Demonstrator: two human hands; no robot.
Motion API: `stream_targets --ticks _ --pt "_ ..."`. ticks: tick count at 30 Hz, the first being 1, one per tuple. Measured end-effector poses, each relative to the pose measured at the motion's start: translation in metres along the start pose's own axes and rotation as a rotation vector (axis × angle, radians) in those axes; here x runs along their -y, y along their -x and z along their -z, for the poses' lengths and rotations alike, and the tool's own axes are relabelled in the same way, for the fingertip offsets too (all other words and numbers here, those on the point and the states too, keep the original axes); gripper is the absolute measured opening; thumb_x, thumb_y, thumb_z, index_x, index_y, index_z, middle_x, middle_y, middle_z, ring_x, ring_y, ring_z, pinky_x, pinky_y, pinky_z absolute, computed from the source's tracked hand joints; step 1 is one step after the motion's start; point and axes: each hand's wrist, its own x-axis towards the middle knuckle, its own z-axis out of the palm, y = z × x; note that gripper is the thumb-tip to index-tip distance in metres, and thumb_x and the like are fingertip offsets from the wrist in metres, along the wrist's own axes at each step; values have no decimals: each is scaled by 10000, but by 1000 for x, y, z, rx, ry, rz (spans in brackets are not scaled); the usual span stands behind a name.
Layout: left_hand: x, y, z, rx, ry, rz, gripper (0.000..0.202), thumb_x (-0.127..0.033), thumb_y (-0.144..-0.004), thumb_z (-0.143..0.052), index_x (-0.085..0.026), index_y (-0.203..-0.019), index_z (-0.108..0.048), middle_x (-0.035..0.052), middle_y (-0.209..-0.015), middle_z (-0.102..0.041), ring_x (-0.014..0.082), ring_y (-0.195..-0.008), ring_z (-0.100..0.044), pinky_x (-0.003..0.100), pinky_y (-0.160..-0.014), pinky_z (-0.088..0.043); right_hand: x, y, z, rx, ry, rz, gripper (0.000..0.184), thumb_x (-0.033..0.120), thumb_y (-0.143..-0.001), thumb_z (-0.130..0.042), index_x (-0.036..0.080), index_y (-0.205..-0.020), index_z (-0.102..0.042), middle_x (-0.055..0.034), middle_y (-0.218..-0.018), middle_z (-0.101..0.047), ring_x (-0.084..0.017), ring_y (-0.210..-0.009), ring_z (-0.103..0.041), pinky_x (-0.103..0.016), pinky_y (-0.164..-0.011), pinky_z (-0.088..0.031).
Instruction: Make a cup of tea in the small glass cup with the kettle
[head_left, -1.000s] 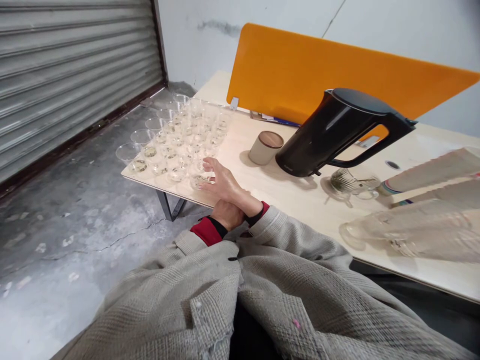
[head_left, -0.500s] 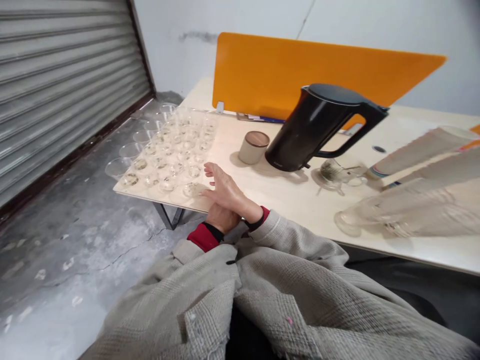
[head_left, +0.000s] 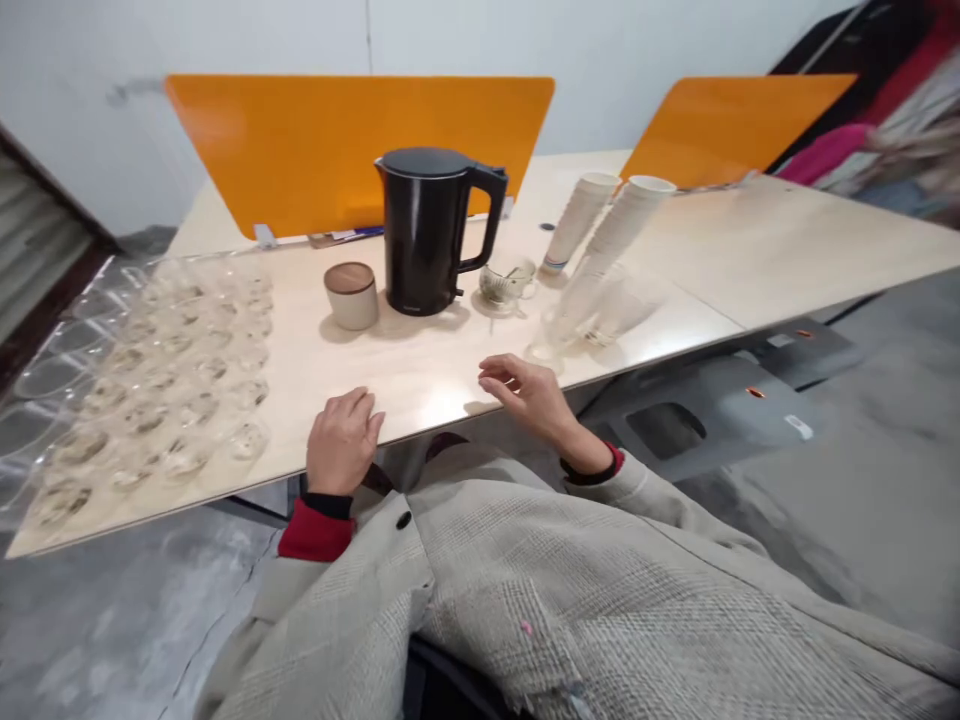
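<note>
My left hand (head_left: 342,440) rests on the near edge of the pale wooden table (head_left: 420,370), fingers curled down over the edge, holding nothing. My right hand (head_left: 529,392) hovers just above the table edge to the right, fingers loosely spread and slightly bent, empty. Several clear plastic cups (head_left: 150,370) with a little pale content stand in rows on the table's left end, blurred by motion. A black electric kettle (head_left: 431,230) stands upright behind my hands. A stack of clear cups (head_left: 592,310) lies on its side near my right hand.
A beige lidded jar (head_left: 351,295) sits left of the kettle, a glass cup on a saucer (head_left: 508,283) right of it. Two stacks of paper cups (head_left: 600,225) lie tilted behind. Orange dividers (head_left: 337,140) stand along the table's back. Grey concrete floor lies below.
The view swung right. My right hand left the clear cup at the left rows and moved right along the table edge. My left hand came out from under it onto the edge.
</note>
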Motion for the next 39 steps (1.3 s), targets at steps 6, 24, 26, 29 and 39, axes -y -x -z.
stream_targets --ticks 6,24,26,29,39 --pt "3 -20 -2 -38 -19 -28 276 -363 -1053 -553 -212 -1098 -779 95 -1223 -812 317 -1024 -669 451 -914 -565 -22 2 82 -408 321 -25 251 398 -996 -640 215 -1086 -786 -76 -951 -814 -240 -791 -768 -381 -760 -605" --pt "3 -34 -17 -138 -65 -65 242 -343 -1023 -602 -180 -1078 -772 135 -1164 -794 344 -981 -585 459 -881 -525 -41 -47 100 -80 908 -102 129 224 -953 -757 174 -950 -876 -141 -1024 -849 -329 -1043 -665 -430 -864 -454" --pt "3 -34 -17 -144 -63 -68 243 -342 -1025 -594 -186 -1077 -773 133 -1156 -794 340 -972 -586 460 -884 -527 -38 -49 101 -90 877 -97 135 219 -960 -751 178 -956 -879 -135 -1054 -851 -325 -1050 -672 -426 -866 -474" --pt "3 -34 -17 -138 -55 -65 255 -343 -1029 -581 -188 -1085 -775 140 -1158 -793 344 -981 -591 469 -886 -527 -35 -50 102 -105 846 -67 205 209 -1003 -683 181 -976 -884 -127 -1098 -852 -320 -1054 -677 -424 -878 -498" --pt "0 -33 -15 -110 5 -27 256 -343 -1029 -570 -194 -1082 -771 158 -1178 -782 359 -1008 -585 486 -899 -511 -25 -45 114 -247 824 74 235 248 -1004 -641 229 -904 -853 -91 -973 -837 -300 -959 -667 -445 -861 -535"
